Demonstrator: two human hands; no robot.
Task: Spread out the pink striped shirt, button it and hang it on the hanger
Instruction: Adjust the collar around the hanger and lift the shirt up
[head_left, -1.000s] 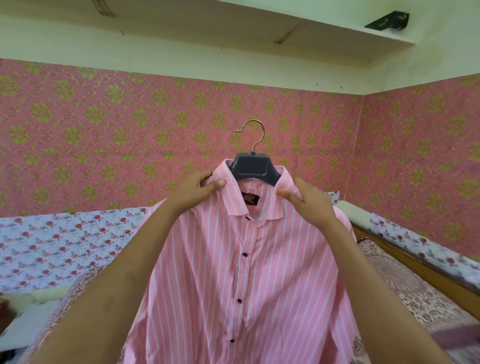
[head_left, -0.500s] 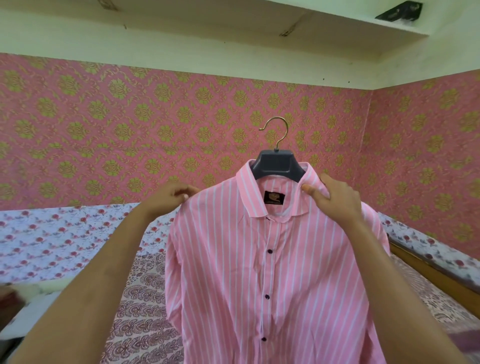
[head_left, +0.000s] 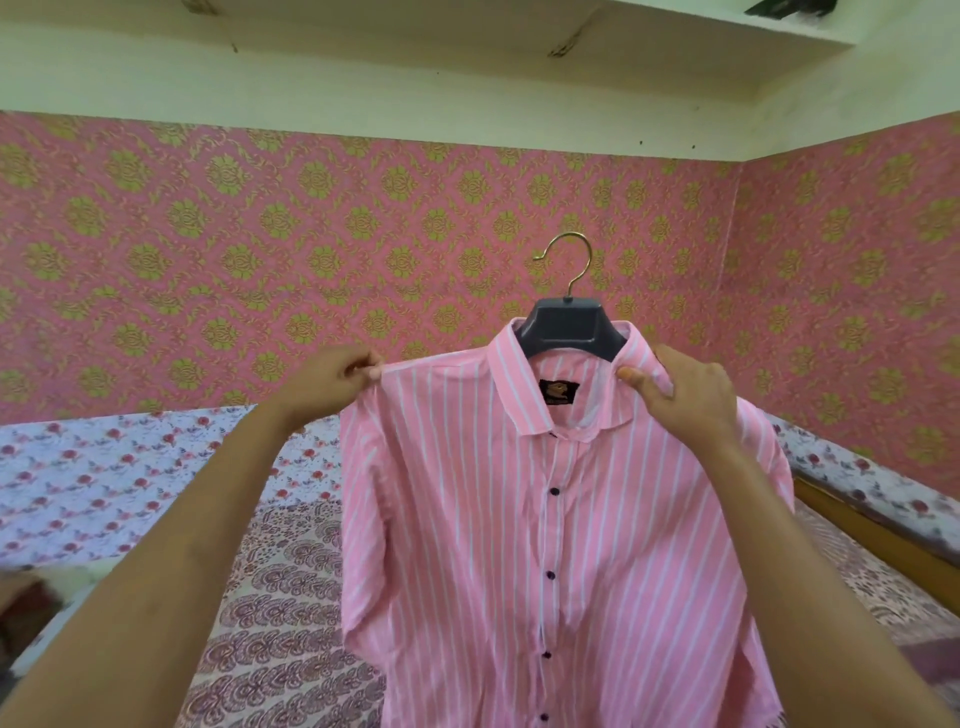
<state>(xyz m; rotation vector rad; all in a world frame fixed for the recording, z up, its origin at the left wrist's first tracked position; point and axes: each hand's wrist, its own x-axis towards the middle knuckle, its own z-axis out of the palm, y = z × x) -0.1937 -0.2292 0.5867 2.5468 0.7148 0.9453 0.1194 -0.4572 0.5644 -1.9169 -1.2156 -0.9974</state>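
Pinched pink striped shirt shoulder with left hand, gripped near collar with right hand, seating it on hanger; likely needed shoulders squared next

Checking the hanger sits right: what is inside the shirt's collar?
The dark grey hanger neck and gold hook rise out of the collar, above a black label. The hanger's arms are covered by the pink striped shirt, so their fit cannot be seen.
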